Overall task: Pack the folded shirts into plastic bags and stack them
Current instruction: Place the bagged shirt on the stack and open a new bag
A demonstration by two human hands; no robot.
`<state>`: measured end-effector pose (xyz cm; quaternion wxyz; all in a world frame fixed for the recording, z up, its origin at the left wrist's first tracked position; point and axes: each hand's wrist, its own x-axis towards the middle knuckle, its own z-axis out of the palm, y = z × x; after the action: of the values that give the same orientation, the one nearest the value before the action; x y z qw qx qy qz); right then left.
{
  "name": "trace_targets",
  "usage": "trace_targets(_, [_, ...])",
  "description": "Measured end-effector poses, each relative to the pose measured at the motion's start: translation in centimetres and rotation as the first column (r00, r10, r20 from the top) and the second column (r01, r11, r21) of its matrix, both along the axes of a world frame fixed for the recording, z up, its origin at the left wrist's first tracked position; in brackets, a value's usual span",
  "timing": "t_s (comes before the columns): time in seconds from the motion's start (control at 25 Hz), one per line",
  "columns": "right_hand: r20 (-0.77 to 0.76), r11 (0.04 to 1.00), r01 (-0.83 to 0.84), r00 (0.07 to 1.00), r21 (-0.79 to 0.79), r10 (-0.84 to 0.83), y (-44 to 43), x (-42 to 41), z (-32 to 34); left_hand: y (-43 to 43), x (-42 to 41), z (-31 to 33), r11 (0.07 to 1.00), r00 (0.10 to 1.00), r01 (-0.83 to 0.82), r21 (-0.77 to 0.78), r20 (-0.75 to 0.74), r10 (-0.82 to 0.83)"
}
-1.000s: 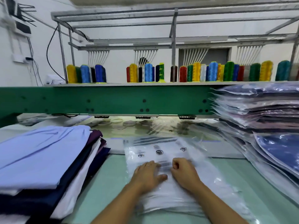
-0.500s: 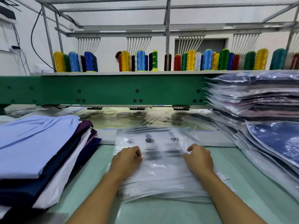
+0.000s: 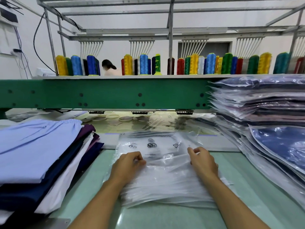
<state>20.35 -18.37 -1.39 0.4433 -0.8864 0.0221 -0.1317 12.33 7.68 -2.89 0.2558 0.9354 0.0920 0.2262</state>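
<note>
A pile of clear plastic bags (image 3: 166, 182) with black printed symbols lies on the pale green table in front of me. My left hand (image 3: 127, 164) pinches the top bag's film at its left side. My right hand (image 3: 202, 161) pinches the same film at its right side, and the film wrinkles between them. A stack of folded shirts (image 3: 38, 156), light blue on top over navy, purple and white, sits at the left. Bagged shirts (image 3: 264, 123) are stacked high at the right.
A green machine beam (image 3: 105, 95) crosses the back of the table, with coloured thread cones (image 3: 194, 64) on the shelf above it. A person's head (image 3: 108, 66) shows behind the cones. Bare table surface (image 3: 165, 219) lies near me.
My hands have spread from the middle of the bag pile to its left and right sides, and now pinch the top film, which has lifted and wrinkled.
</note>
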Motion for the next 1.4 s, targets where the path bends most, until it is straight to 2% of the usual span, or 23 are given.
trace_targets(0.08, [0.055, 0.986, -0.109, 0.993, 0.126, 0.102, 0.4, -0.2, 0.3, 0.5, -0.2, 0.2, 0.993, 0.994, -0.065, 0.099, 0.092, 0.056])
trace_targets(0.16, [0.126, 0.92, -0.256, 0.965, 0.297, 0.228, 0.9, -0.6, 0.6, 0.8, -0.1, 0.3, 0.981, 0.984, -0.116, 0.156, 0.153, 0.092])
trace_targets(0.2, [0.152, 0.908, -0.297, 0.953, 0.295, 0.263, 1.0, -0.7, 0.7, 0.8, 0.0, 0.3, 0.983, 0.984, -0.121, 0.142, 0.151, 0.099])
trace_targets(0.28, [0.15, 0.928, -0.328, 0.941, 0.176, 0.304, 0.9, -0.5, 0.7, 0.9, 0.1, -0.1, 0.987, 0.987, -0.122, 0.103, 0.117, 0.11])
trace_targets(0.44, [0.163, 0.927, -0.35, 0.931, 0.133, 0.328, 0.9, -0.6, 0.5, 0.3, 0.3, -0.3, 0.976, 0.981, -0.138, 0.17, 0.161, 0.111])
trace_targets(0.48, [0.18, 0.93, -0.335, 0.934, 0.15, 0.307, 1.0, -0.6, 0.6, -0.2, 0.4, -0.1, 0.981, 0.981, -0.101, 0.167, 0.183, 0.07])
trace_targets(0.56, [0.183, 0.924, -0.318, 0.942, 0.211, 0.282, 1.1, -0.6, 0.8, -1.7, 0.4, 0.3, 0.988, 0.968, 0.072, 0.134, 0.228, -0.101])
trace_targets(0.68, [0.152, 0.903, -0.335, 0.941, 0.268, 0.304, 1.6, -0.9, 0.9, -5.3, 0.0, 1.0, 0.925, 0.896, 0.322, 0.203, 0.25, -0.367])
trace_targets(0.8, [0.132, 0.878, -0.364, 0.931, 0.31, 0.34, 2.6, -1.4, 0.9, -8.3, -0.1, 1.2, 0.88, 0.843, 0.347, 0.324, 0.304, -0.444])
trace_targets(0.92, [0.12, 0.837, -0.393, 0.919, 0.381, 0.376, 3.5, -1.5, 0.7, -8.7, 0.1, 1.3, 0.89, 0.83, 0.273, 0.365, 0.379, -0.41])
trace_targets(1.0, [0.122, 0.836, -0.376, 0.926, 0.399, 0.358, 3.8, -1.4, 0.2, -8.3, 0.2, 1.2, 0.898, 0.861, 0.245, 0.366, 0.345, -0.375])
trace_targets(1.12, [0.138, 0.88, -0.241, 0.97, 0.408, 0.201, 3.0, -0.5, -0.1, -6.7, 0.4, 1.4, 0.959, 0.934, 0.209, 0.194, 0.252, -0.254])
trace_targets(1.2, [0.123, 0.903, -0.113, 0.99, 0.415, 0.067, 1.5, 0.5, -0.2, -4.5, 0.3, 1.4, 0.989, 0.97, 0.1, 0.112, 0.211, -0.122])
trace_targets(1.4, [0.087, 0.869, 0.142, 0.975, 0.473, -0.207, -1.2, 2.1, -0.9, 0.5, -1.0, 1.1, 0.973, 0.97, -0.181, 0.145, 0.19, 0.152])
